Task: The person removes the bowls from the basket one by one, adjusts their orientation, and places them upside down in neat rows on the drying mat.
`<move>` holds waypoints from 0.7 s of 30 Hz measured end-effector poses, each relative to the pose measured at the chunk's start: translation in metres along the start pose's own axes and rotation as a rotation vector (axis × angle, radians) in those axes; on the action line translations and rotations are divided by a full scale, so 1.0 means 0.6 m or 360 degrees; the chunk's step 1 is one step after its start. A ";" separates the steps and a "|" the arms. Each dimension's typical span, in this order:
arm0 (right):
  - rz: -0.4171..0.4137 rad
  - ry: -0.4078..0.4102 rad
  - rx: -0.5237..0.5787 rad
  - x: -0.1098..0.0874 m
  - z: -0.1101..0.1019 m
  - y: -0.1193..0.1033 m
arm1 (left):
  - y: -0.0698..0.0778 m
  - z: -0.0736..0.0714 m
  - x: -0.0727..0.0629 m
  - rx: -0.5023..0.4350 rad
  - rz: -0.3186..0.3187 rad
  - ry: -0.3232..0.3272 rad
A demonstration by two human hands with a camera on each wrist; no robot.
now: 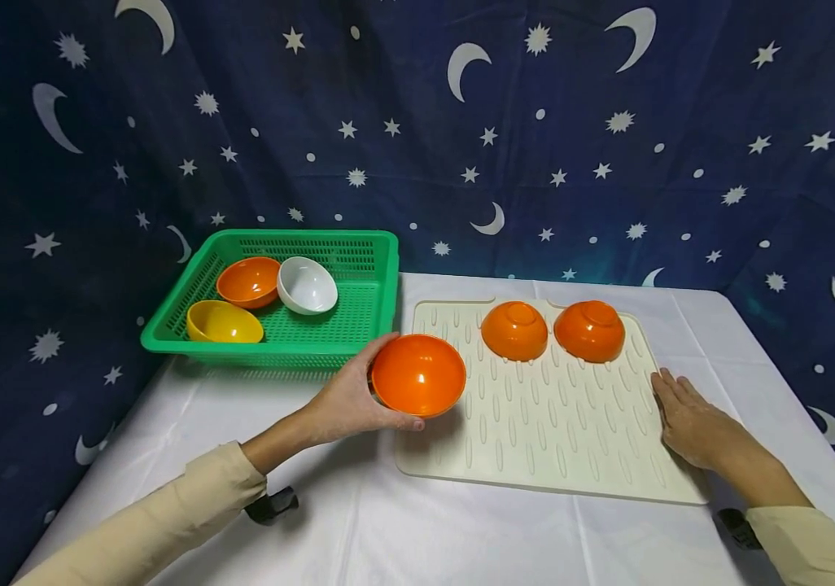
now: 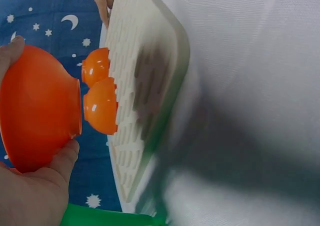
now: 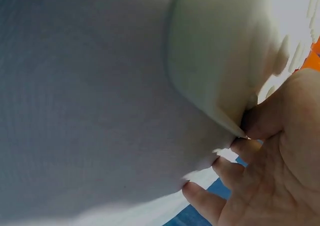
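An orange bowl [image 1: 419, 376] is in my left hand [image 1: 356, 395], gripped by its rim and side, over the left edge of a cream ridged drying mat [image 1: 571, 439]. Its inside faces the head camera; in the left wrist view the bowl [image 2: 37, 108] shows its outer wall, with the thumb and fingers around it. Two more orange bowls, one on the left [image 1: 514, 331] and one on the right [image 1: 589, 331], lie upside down at the mat's back. My right hand [image 1: 699, 427] rests at the mat's right edge, its fingers extended, the thumb touching the mat in the right wrist view.
A green plastic basket [image 1: 381, 325] stands at the back left, holding an orange bowl [image 1: 249, 282], a white bowl [image 1: 307, 286] and a yellow bowl [image 1: 225, 322]. A white cloth [image 1: 330, 521] covers the table. Behind it hangs a dark blue curtain [image 1: 403, 98] with moons and stars.
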State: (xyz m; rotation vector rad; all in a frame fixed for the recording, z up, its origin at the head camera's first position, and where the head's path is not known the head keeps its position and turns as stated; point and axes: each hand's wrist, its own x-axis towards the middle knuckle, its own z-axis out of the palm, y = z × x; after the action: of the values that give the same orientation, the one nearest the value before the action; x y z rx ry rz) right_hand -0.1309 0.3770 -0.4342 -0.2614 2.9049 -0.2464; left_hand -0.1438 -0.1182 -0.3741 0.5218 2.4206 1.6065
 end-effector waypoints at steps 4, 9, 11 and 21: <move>-0.0040 -0.0019 0.0188 0.005 -0.005 0.008 | -0.009 0.007 0.001 0.0008 0.0036 -0.0031; -0.0076 0.0028 0.0308 0.008 -0.019 0.012 | -0.015 0.020 0.007 -0.0013 0.0061 -0.0074; -0.0032 0.0112 0.0235 0.007 -0.027 0.007 | -0.017 0.026 0.009 -0.0015 0.0063 -0.0091; -0.0155 0.0509 0.0471 0.005 -0.054 -0.126 | -0.024 0.046 0.012 -0.0015 0.0050 -0.0150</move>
State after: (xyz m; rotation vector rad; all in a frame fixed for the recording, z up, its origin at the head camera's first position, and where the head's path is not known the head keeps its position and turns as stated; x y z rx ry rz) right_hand -0.1290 0.3078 -0.3893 -0.3401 3.1102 -0.7941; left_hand -0.1434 -0.0972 -0.3978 0.6223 2.3463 1.5676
